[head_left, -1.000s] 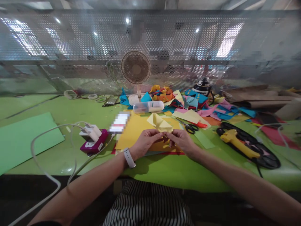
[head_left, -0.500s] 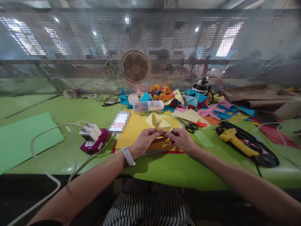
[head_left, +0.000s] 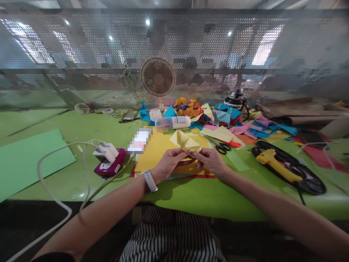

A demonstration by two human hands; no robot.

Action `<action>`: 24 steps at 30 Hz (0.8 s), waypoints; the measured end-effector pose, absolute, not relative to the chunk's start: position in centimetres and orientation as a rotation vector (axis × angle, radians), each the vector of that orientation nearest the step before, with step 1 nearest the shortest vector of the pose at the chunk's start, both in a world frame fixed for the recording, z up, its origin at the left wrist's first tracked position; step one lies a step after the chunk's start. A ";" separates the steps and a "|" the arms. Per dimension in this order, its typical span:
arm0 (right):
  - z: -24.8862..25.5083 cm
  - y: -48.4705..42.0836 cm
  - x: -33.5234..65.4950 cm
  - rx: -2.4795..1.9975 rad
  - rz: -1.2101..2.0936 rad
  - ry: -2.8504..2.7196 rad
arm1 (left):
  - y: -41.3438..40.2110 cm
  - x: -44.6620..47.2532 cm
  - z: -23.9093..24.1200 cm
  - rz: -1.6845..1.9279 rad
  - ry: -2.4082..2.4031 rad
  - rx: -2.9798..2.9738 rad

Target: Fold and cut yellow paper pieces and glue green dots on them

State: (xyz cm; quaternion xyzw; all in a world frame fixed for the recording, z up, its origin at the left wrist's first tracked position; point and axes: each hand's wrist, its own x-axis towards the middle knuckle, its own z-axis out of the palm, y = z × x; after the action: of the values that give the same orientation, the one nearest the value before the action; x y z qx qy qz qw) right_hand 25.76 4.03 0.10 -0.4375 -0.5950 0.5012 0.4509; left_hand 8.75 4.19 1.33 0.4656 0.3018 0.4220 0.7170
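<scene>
A pale yellow folded paper piece (head_left: 185, 141) is held up between both hands, its pointed flaps facing away from me. My left hand (head_left: 170, 163) pinches its lower edge from the left, with a white watch band on the wrist. From the right, my right hand (head_left: 209, 161) pinches the same edge, its thumb close to the left thumb. Below the hands lies a stack of yellow paper sheets (head_left: 152, 149) with red edges showing under it. Just right of the right hand are black-handled scissors (head_left: 223, 147).
A yellow glue gun (head_left: 280, 165) rests on a black tray at right. Left are a purple power strip (head_left: 110, 165) with white chargers, a phone (head_left: 139, 141) and green paper (head_left: 32, 160). Behind stand a fan (head_left: 158, 77), a lying bottle (head_left: 173, 123) and colourful folded papers (head_left: 188, 107).
Both hands keep their pinch on the folded paper, almost unmoved. The whole view has shifted very slightly.
</scene>
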 end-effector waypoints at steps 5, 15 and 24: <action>0.0 4.1 25.8 -1.085 1.222 -1.494 | 4.2 8.7 1.2 0.931 0.656 1.042; 0.1 4.3 26.1 -1.064 1.187 -1.555 | 4.3 8.7 1.3 0.920 0.798 1.101; 1.1 3.6 26.2 -0.912 1.318 -1.553 | 4.4 8.6 1.8 0.877 0.782 1.126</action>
State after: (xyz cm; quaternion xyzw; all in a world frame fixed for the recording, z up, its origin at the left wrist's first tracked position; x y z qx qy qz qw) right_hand 26.23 3.58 1.13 -0.3671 -0.6250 0.5307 0.4393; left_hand 8.62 4.43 1.79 0.5028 0.3493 0.3915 0.6869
